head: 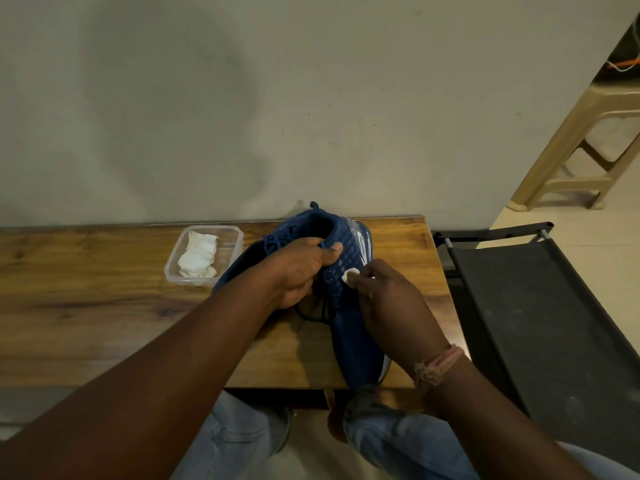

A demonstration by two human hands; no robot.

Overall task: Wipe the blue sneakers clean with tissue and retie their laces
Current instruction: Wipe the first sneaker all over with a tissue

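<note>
A blue sneaker [349,327] stands on the wooden table [104,306], heel toward the wall and toe at the near edge. My left hand [298,271] grips its collar and tongue, thumb across the top. My right hand [388,299] pinches a small wad of white tissue [350,274] against the sneaker's right side. Dark laces [313,315] hang loose below my left hand. Behind my left forearm a second blue sneaker [242,265] lies mostly hidden.
A clear plastic tub [235,237] with crumpled white tissues [199,256] sits left of the sneakers. A wall stands right behind the table. A black folding frame [540,306] is at the right, and a beige plastic stool [571,143] beyond it.
</note>
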